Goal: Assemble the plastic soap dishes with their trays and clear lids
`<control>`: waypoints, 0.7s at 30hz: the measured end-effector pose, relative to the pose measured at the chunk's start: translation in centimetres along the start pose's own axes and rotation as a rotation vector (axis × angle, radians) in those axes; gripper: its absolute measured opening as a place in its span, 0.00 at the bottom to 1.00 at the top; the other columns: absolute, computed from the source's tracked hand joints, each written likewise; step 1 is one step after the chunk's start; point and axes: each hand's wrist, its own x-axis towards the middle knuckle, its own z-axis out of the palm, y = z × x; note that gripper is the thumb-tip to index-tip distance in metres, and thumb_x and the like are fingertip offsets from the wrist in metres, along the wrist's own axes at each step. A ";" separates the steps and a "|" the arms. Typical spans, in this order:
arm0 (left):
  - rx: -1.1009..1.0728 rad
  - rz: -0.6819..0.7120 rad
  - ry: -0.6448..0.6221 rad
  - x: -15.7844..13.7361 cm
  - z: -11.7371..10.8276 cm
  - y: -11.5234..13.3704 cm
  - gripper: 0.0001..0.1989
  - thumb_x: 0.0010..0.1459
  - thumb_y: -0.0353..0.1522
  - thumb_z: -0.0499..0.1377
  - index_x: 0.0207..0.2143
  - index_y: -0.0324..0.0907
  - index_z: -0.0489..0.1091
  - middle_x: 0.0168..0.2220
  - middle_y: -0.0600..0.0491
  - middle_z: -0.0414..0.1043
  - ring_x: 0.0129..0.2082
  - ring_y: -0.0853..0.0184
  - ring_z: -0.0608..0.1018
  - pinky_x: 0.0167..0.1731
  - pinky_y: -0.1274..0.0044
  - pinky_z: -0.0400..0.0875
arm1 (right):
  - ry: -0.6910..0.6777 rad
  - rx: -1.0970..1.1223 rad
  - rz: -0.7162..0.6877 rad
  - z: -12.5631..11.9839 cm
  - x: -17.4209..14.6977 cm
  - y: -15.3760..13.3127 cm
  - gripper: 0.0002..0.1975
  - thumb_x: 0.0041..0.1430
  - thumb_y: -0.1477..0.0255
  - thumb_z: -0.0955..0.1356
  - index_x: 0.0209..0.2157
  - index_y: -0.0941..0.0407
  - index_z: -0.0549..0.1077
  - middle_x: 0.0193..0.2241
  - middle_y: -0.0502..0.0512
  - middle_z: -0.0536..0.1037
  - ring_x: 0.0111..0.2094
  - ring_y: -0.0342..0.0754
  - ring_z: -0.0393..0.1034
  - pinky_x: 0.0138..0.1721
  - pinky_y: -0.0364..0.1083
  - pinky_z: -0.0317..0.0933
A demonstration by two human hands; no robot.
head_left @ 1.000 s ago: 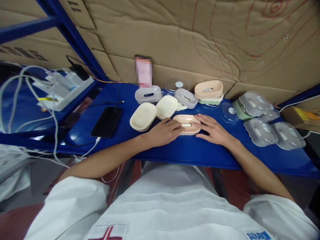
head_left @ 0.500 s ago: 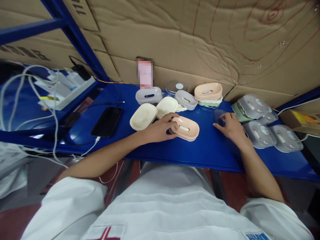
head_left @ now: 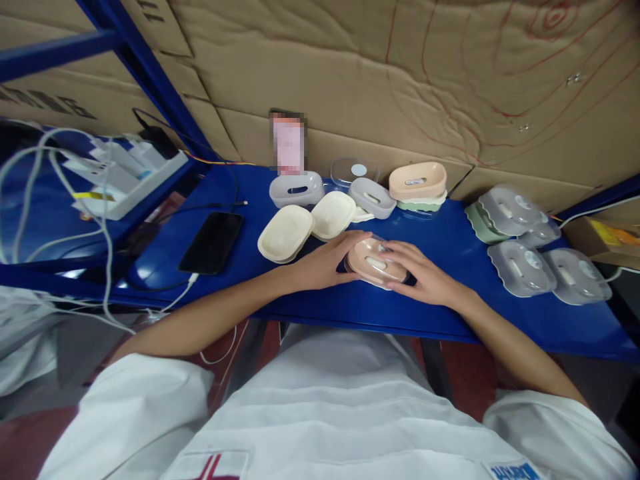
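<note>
Clear lid going onto pink soap dish (head_left: 376,262)
Left hand (head_left: 320,263) grips the dish end, right hand (head_left: 419,277) holds lid (head_left: 387,257) over it; align rims, press evenly

Left hand (head_left: 320,263) and right hand (head_left: 420,277) on a pink soap dish (head_left: 373,263) under its clear lid, on the blue shelf (head_left: 450,293).

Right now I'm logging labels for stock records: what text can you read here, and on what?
Nothing reads whole.
Dark print on the cardboard box at far left: cut off, unreadable.
Blue badge on the white coat: cropped.
Round stickers on the clear lids: too small.
Screen of the propped phone: blurred.
</note>
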 end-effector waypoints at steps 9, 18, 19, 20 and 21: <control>-0.007 0.028 -0.023 -0.1 0.0 -0.2 0.42 0.68 0.39 0.67 0.77 0.52 0.50 0.75 0.39 0.58 0.76 0.51 0.63 0.73 0.52 0.62 | -0.021 -0.038 0.021 0.0 0.0 0.1 0.35 0.71 0.59 0.71 0.75 0.40 0.60 0.77 0.58 0.56 0.77 0.63 0.53 0.74 0.67 0.57; -0.014 0.030 -0.018 -0.1 -0.1 -0.2 0.41 0.69 0.41 0.67 0.77 0.52 0.51 0.73 0.39 0.60 0.74 0.50 0.65 0.73 0.51 0.62 | -0.009 -0.056 -0.040 0.1 0.0 0.2 0.38 0.71 0.61 0.71 0.76 0.39 0.56 0.76 0.58 0.58 0.77 0.63 0.53 0.74 0.68 0.57; -0.015 0.034 -0.017 -0.1 -0.1 -0.2 0.41 0.68 0.40 0.67 0.77 0.53 0.51 0.73 0.39 0.60 0.74 0.49 0.65 0.73 0.51 0.62 | -0.006 -0.060 -0.049 0.1 0.0 0.2 0.38 0.71 0.62 0.72 0.76 0.39 0.57 0.77 0.57 0.57 0.77 0.63 0.52 0.74 0.68 0.57; -0.016 0.039 -0.016 -0.1 0.0 -0.3 0.42 0.68 0.40 0.67 0.77 0.53 0.51 0.73 0.39 0.61 0.74 0.49 0.65 0.72 0.50 0.62 | -0.004 -0.062 -0.058 0.1 0.0 0.2 0.38 0.71 0.62 0.72 0.76 0.39 0.57 0.77 0.57 0.57 0.77 0.64 0.52 0.74 0.68 0.56; -0.018 0.045 -0.014 -0.1 0.0 -0.4 0.42 0.68 0.40 0.67 0.77 0.53 0.51 0.72 0.39 0.61 0.74 0.49 0.65 0.72 0.50 0.63 | -0.001 -0.063 -0.068 0.1 0.0 0.2 0.37 0.71 0.63 0.72 0.76 0.40 0.57 0.77 0.58 0.57 0.77 0.64 0.51 0.74 0.69 0.56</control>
